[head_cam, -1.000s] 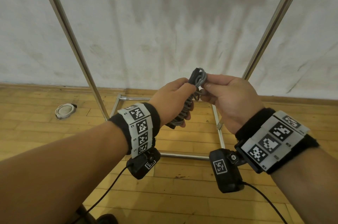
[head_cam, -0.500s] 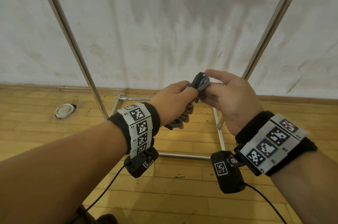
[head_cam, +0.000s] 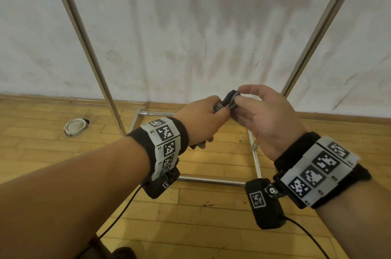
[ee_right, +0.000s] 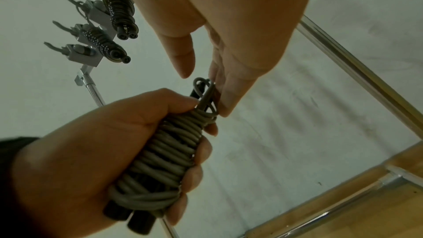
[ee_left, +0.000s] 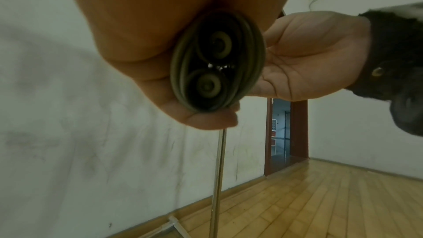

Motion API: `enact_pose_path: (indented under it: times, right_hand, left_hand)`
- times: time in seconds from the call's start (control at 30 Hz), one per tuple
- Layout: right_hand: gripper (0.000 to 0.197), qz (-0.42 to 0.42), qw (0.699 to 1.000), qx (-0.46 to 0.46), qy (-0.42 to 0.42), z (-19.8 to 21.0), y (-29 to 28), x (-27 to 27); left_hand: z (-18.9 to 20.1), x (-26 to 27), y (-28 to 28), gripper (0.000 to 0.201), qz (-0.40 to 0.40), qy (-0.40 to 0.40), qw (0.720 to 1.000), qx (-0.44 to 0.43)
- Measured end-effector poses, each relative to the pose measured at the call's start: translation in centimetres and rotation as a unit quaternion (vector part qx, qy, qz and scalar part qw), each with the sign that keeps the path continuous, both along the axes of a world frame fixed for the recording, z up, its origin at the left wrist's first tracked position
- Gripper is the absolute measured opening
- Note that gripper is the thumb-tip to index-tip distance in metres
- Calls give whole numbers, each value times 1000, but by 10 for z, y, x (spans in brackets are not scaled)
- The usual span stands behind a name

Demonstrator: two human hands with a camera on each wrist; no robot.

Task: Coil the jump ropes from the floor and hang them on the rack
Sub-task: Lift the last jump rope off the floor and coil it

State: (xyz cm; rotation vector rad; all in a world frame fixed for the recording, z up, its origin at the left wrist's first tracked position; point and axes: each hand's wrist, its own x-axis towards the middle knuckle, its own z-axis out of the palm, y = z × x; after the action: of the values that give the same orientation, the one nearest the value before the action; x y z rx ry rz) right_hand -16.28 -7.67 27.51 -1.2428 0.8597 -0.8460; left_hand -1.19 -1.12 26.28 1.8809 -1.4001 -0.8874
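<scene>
Head view: left hand (head_cam: 202,120) grip still round coiled jump rope (head_cam: 230,100), right hand (head_cam: 267,120) now looser.

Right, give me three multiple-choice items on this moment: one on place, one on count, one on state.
1. Where is the coiled jump rope?
A. On the floor
B. In the left hand
C. On a rack hook

2. How many wrapped ropes hang on the rack already?
A. None
B. Two
C. Five

3. What are the right hand fingers doing?
A. Touching the small loop at the coil's top
B. Resting on the floor
C. Gripping the rack pole

B: the right wrist view shows the left hand wrapped round the bundle.
B: two bundles hang from hooks up there.
A: the fingertips meet the loop.
</scene>
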Motion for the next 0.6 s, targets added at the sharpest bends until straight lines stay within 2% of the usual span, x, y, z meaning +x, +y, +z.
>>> enact_pose_path:
  times: [0.1, 0.3, 0.6]
  right_hand:
    - [27, -2, 999, -5, 43, -1, -6, 1]
    - [47, 39, 987, -59, 146, -4, -11, -5]
    - [48, 62, 993, -44, 85, -3, -14, -10]
  left_hand:
    - [-3, 1, 1, 24, -2, -85, 996, -35]
    - [-9, 3, 2, 25, -34, -121, 990, -62]
    - [-9, 4, -1, 29, -19, -145, 985, -89]
